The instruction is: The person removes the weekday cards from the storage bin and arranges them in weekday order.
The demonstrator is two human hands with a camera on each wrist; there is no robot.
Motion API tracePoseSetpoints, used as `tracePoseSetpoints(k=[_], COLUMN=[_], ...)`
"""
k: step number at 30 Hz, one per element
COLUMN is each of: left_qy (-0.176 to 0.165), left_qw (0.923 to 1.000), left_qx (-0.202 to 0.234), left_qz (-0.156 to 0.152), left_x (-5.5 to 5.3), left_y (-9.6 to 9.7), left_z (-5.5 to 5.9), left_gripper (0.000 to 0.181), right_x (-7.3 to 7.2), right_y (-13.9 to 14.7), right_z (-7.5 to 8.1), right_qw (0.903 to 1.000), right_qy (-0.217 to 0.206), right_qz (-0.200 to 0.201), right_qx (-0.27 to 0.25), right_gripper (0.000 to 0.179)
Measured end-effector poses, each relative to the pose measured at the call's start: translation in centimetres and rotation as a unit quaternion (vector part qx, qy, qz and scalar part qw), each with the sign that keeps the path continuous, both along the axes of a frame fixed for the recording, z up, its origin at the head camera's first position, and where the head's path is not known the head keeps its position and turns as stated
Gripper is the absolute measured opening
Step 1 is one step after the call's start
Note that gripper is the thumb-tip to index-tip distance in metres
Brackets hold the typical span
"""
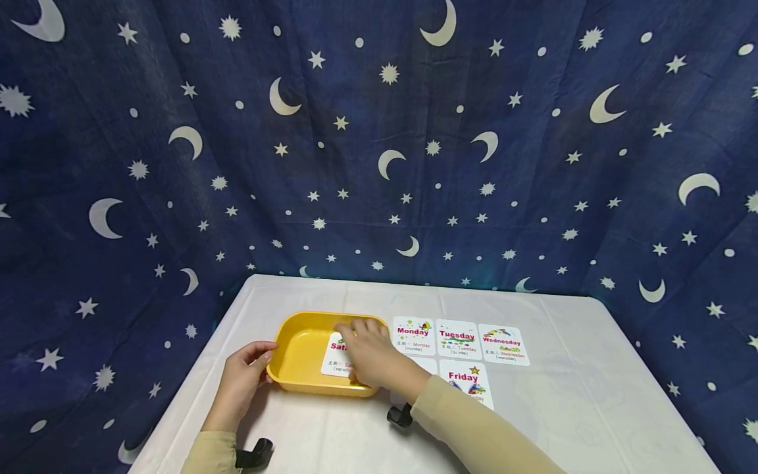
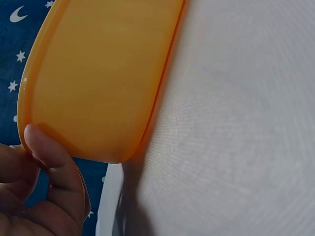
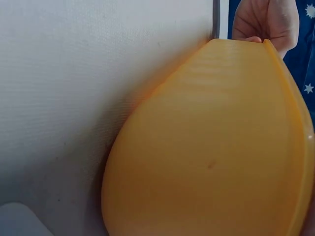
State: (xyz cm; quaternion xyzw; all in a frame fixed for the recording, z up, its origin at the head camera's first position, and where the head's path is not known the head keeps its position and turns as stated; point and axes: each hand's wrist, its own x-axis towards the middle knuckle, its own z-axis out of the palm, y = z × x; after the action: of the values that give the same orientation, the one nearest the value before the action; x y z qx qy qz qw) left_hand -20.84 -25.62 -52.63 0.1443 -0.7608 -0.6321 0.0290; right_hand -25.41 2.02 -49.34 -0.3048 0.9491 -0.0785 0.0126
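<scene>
A yellow plastic tray is at the left part of the table. My left hand grips its left end; in the left wrist view the thumb lies over the rim. At the tray's right end my right hand holds the white Saturday card, its fingers bent over the card's right part. That hand hides part of the printing. The right wrist view shows the tray close up, with the left hand beyond it; the card cannot be made out there.
Right of the tray lie the Monday, Tuesday and Wednesday cards in a row. Below them are the Friday card and another card, partly covered by my right arm. A starry blue curtain hangs behind the white table.
</scene>
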Motion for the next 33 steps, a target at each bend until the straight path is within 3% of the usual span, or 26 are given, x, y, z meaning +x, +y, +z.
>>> tracePoseSetpoints(k=[24,33], left_qy=[-0.005,-0.007], left_qw=[1.0,1.0], left_qx=[0.007,0.006], left_qz=[0.004,0.005], left_x=[0.0,-0.1], left_y=[0.0,0.0], left_z=[-0.1,-0.1], left_gripper=[0.026,0.026], right_x=[-1.4,-1.3], right_y=[-1.1,-1.3], right_z=[-1.1,-1.0], right_qw=[0.9964,0.9955], right_qy=[-0.029,-0.036], right_qz=[-0.036,-0.042], right_qx=[0.071,0.076], right_gripper=[0.083,0.091])
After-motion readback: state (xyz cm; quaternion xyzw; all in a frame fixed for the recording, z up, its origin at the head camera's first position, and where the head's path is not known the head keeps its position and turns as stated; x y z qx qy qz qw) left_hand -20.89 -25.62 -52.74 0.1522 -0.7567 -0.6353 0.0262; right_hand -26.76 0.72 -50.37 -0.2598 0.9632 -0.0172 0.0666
